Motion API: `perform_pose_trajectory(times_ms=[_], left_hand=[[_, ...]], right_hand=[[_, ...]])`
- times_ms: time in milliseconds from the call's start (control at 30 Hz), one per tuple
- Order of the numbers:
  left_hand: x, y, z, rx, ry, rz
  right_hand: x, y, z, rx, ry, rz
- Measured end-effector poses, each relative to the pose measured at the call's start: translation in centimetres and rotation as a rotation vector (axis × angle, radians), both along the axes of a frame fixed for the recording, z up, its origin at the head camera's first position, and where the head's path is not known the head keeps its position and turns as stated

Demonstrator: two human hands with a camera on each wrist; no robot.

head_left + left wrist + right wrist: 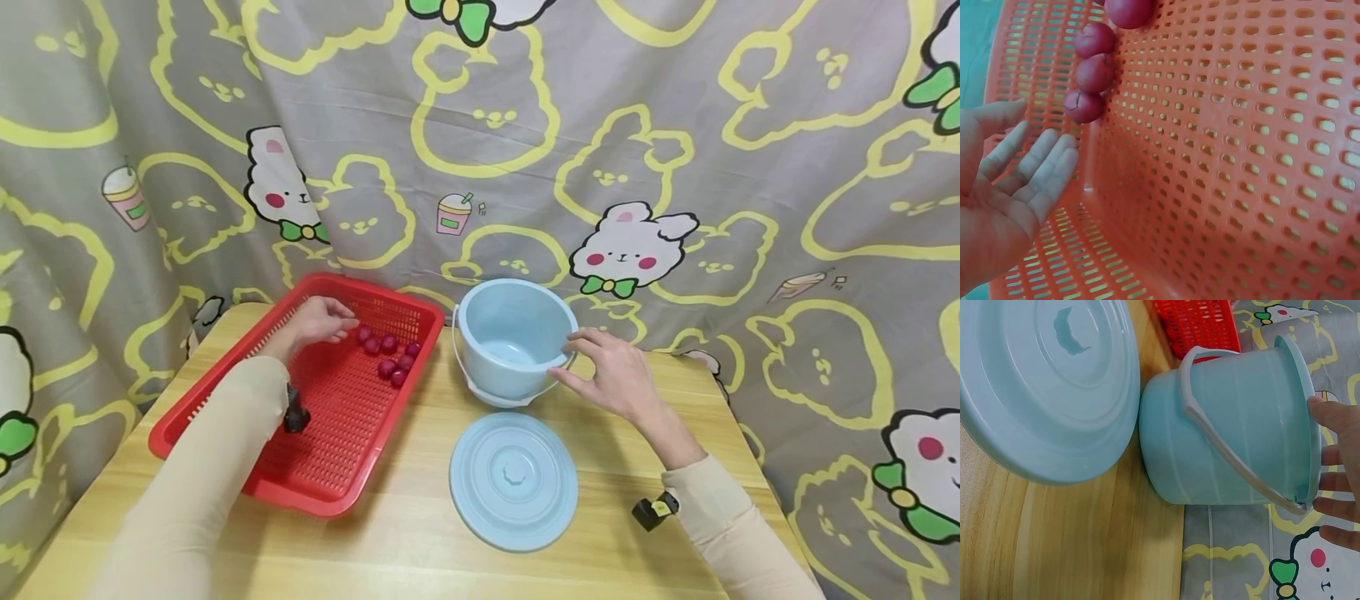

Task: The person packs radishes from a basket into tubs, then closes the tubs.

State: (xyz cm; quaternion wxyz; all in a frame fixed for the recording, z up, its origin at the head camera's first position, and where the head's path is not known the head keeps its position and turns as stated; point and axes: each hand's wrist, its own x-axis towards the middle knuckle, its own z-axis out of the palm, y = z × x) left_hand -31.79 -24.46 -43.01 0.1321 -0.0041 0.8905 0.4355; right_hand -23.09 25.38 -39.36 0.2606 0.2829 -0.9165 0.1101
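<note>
A curtained indoor nook, shown by cartoon fabric [375, 117] hanging behind a table [416, 517].

Bucket [491, 371] left open from above
Its right rim is obstructed by the right hand [611, 373]; low passage to the red basket [337, 429] is barred by both walls; the bench [408, 525] in front is partly covered by the lid [513, 492].
</note>
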Motion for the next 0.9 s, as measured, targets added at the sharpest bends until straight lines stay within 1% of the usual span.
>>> perform_pose_trajectory(times_ms=[233,533,767,900], left_hand=[[-0.6,0.1,-0.6,0.005,-0.02,0.022],[-0.7,0.0,-1.1,0.014,-0.046,0.004],[-1.2,0.3,-2.0,-0.017,-0.043,0.021],[-1.5,0.5,-2.4,-0.01,-0.039,0.018]], right_hand=[[0.1,0.0,0.0,-0.002,-0.003,-0.005],[0.1,0.0,0.0,-0.001,0.001,-0.01],[0.1,0.0,0.0,0.006,-0.012,-0.017],[0.2,0.0,0.1,0.008,-0.017,-0.019]])
